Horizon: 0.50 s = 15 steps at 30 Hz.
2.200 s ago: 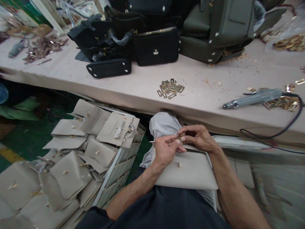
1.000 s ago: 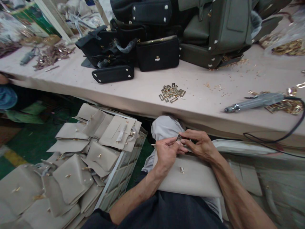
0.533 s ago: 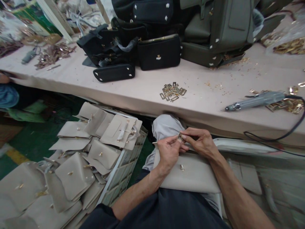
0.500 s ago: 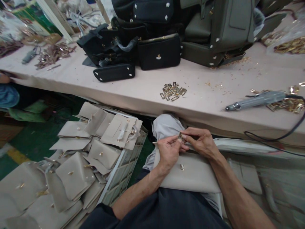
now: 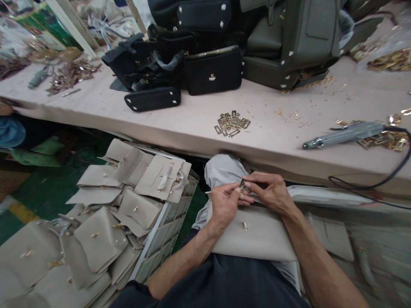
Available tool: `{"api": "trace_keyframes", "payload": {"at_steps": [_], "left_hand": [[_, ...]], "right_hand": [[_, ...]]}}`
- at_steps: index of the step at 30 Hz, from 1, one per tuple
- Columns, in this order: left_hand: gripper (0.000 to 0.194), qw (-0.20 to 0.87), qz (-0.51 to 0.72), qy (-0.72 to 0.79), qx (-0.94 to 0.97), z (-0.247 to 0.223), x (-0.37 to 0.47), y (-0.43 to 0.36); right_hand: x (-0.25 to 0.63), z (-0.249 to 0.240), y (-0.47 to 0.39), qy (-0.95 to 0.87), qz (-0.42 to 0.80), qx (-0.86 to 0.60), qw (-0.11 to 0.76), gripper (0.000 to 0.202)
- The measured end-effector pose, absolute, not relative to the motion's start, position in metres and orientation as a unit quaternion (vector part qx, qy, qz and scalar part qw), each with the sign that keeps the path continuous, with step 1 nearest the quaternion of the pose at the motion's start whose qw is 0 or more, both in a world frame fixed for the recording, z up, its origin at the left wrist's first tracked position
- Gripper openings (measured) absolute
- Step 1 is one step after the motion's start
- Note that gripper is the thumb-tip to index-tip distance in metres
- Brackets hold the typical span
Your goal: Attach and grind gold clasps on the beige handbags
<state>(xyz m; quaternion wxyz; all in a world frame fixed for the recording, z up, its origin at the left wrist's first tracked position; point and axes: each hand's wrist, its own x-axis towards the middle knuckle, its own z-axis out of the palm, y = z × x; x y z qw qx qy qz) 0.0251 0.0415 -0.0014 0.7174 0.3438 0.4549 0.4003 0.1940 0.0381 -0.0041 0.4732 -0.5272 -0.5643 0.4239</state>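
Note:
A beige handbag (image 5: 257,241) lies across my lap, with a small gold turn-lock (image 5: 245,226) on its front. Above its far edge my two hands meet around a small metal clasp plate (image 5: 242,185), which looks like the rectangular plates on the table. My left hand (image 5: 226,203) pinches it from the left, its thumb tip near the plate's lower end. From the other side my right hand (image 5: 271,192) grips it between thumb and fingers. The fingers partly hide the plate.
Similar clasp plates (image 5: 231,123) lie piled on the table (image 5: 180,124). A corded electric screwdriver (image 5: 343,134) rests at the right, near more gold hardware. Black handbags (image 5: 213,70) and dark olive bags (image 5: 311,38) stand behind. Beige bags (image 5: 99,239) fill a crate (image 5: 167,231) at the left.
My left thumb has shifted slightly down and left, so more of the clasp plate shows. The bag on my lap has hardly moved.

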Motion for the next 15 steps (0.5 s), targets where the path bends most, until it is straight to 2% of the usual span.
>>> {"api": "trace_keyframes", "payload": {"at_steps": [3, 9, 12, 15], "left_hand": [[0.035, 0.705, 0.389, 0.474, 0.356, 0.005, 0.025, 0.042], [0.049, 0.685, 0.392, 0.486, 0.375, 0.001, 0.026, 0.046], [0.053, 0.689, 0.397, 0.48, 0.37, -0.001, 0.026, 0.046], [0.056, 0.694, 0.391, 0.479, 0.37, -0.002, 0.025, 0.046]], "right_hand": [[0.188, -0.001, 0.036, -0.564, 0.417, -0.525, 0.482, 0.019], [0.21, 0.01, 0.038, -0.571, 0.345, -0.575, 0.474, 0.018], [0.252, 0.024, 0.042, -0.451, 0.171, -0.712, 0.51, 0.031], [0.301, 0.04, 0.053, -0.296, -0.032, -0.838, 0.458, 0.049]]}}
